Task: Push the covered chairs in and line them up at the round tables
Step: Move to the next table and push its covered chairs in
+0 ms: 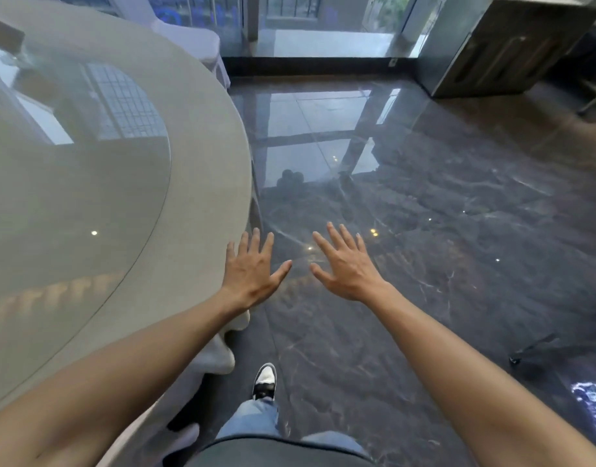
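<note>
Black-and-white sneaker (264, 381) on dark glossy marble floor (424, 230). Left hand (252, 271) and right hand (345, 267) both splayed flat, gripping nothing, beside round beige glass-topped worktop (195, 136). White fabric-covered chair (195, 42) at worktop's far edge.

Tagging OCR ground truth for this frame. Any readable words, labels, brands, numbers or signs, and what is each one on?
No readable text anywhere in the head view.
Blue-white pattern on the floor, lower right edge: cut off and blurred, cannot tell if it is lettering.
Blue shapes behind the window glass, top left: blurred, unreadable.
Round table, covered chair, shoe, left hand and right hand: no markings visible.
</note>
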The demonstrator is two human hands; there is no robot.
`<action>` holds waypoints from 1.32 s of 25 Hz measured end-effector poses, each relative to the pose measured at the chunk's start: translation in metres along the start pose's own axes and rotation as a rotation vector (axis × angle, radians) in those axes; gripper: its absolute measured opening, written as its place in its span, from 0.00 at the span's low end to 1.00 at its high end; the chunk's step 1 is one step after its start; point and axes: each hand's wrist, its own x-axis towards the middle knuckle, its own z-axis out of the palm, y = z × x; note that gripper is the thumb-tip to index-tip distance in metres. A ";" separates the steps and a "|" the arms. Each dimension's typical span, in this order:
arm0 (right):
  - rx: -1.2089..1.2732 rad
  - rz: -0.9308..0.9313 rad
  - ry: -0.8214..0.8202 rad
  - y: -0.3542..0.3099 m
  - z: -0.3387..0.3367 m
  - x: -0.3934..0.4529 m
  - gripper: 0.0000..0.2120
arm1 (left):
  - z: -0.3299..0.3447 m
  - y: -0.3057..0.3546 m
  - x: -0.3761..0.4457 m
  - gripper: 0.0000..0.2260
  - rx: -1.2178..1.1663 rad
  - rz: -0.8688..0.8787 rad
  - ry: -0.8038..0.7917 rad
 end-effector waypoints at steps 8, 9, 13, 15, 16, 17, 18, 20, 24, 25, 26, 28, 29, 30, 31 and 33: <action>0.053 -0.024 -0.018 0.089 -0.044 0.213 0.36 | -0.033 -0.002 0.223 0.36 0.034 -0.072 -0.022; 0.045 -0.032 -0.036 0.100 -0.045 0.239 0.36 | -0.033 -0.001 0.249 0.36 0.035 -0.082 -0.021; 0.033 -0.075 -0.111 0.153 -0.054 0.366 0.36 | -0.033 -0.002 0.376 0.37 0.044 -0.149 -0.056; 0.020 -0.134 -0.181 0.178 -0.068 0.435 0.36 | -0.040 -0.003 0.435 0.38 0.019 -0.213 -0.080; -0.004 -0.153 -0.201 0.189 -0.078 0.471 0.36 | -0.046 -0.002 0.465 0.38 0.027 -0.237 -0.093; -0.006 -0.163 -0.211 0.198 -0.088 0.501 0.35 | -0.052 -0.004 0.490 0.38 0.022 -0.260 -0.102; -0.012 -0.172 -0.227 0.204 -0.099 0.531 0.35 | -0.058 -0.007 0.515 0.38 0.016 -0.280 -0.114; -0.015 -0.188 -0.243 0.216 -0.116 0.592 0.34 | -0.069 -0.015 0.565 0.37 -0.002 -0.333 -0.113; -0.017 -0.218 -0.332 0.225 -0.138 0.723 0.31 | -0.087 -0.051 0.683 0.32 -0.055 -0.400 -0.116; -0.018 -0.221 -0.361 0.227 -0.139 0.755 0.30 | -0.088 -0.061 0.711 0.30 -0.067 -0.412 -0.109; -0.027 -0.226 -0.387 0.227 -0.140 0.790 0.30 | -0.089 -0.072 0.742 0.29 -0.086 -0.422 -0.118; -0.048 -0.228 -0.409 0.227 -0.146 0.858 0.30 | -0.093 -0.097 0.804 0.27 -0.110 -0.449 -0.149; -0.043 -0.226 -0.417 0.226 -0.151 0.895 0.30 | -0.099 -0.112 0.838 0.27 -0.127 -0.458 -0.167; -0.040 -0.222 -0.436 0.225 -0.155 0.919 0.30 | -0.104 -0.122 0.861 0.27 -0.136 -0.459 -0.187; -0.047 -0.228 -0.460 0.224 -0.160 0.949 0.30 | -0.110 -0.133 0.887 0.27 -0.151 -0.465 -0.204; -0.064 -0.241 -0.492 0.219 -0.176 1.013 0.31 | -0.131 -0.159 0.939 0.28 -0.173 -0.488 -0.214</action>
